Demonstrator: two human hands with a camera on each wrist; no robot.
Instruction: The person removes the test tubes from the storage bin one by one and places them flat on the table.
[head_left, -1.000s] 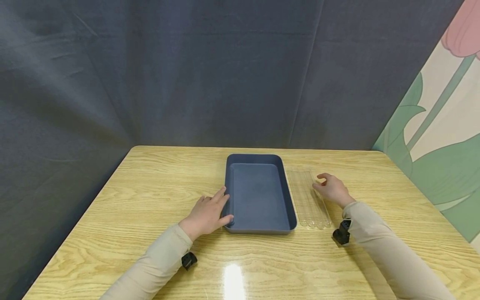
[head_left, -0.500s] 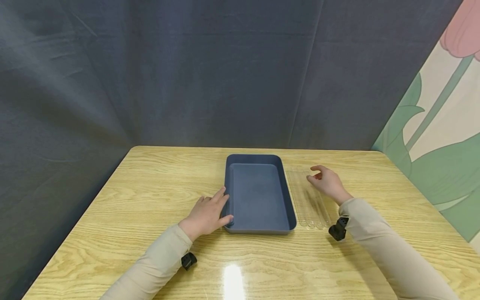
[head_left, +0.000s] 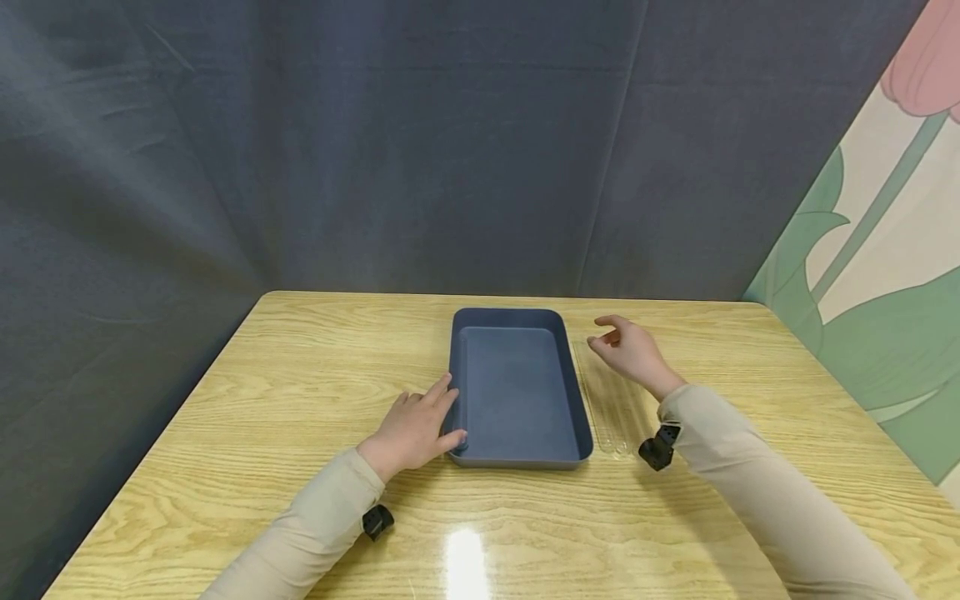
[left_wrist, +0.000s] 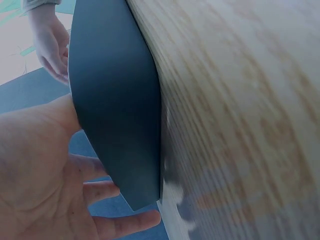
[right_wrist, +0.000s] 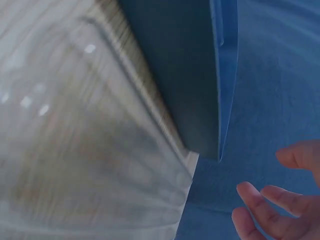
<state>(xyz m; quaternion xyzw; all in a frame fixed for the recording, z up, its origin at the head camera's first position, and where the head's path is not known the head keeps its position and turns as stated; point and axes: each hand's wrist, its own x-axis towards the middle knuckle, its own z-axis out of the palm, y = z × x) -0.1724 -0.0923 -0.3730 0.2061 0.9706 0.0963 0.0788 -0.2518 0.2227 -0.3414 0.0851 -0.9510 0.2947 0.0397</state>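
Note:
A dark blue rectangular tray [head_left: 517,462] rests on the table. My left hand [head_left: 412,429] lies at its left wall, fingers spread and fairly straight at the rim. In the left wrist view, the thumb of that left hand [left_wrist: 35,170] reaches over the tray's rim [left_wrist: 115,100]. Right of the tray lies a transparent ribbed row with rounded near ends [head_left: 611,417]; whether separate tubes or one piece, I cannot tell. My right hand [head_left: 630,354] hovers over its far part. The right wrist view shows that right hand [right_wrist: 285,210] with thumb and fingers apart, nothing visible between them.
The wooden table [head_left: 337,342] runs back to a dark blue curtain [head_left: 450,167]. At the right stands a wall with painted flowers [head_left: 885,317]. A black wrist camera [head_left: 660,447] hides part of the transparent row's near end.
My right hand has moved left and away from me, from the right side of the transparent row to above its far end. The left hand and the tray have stayed put.

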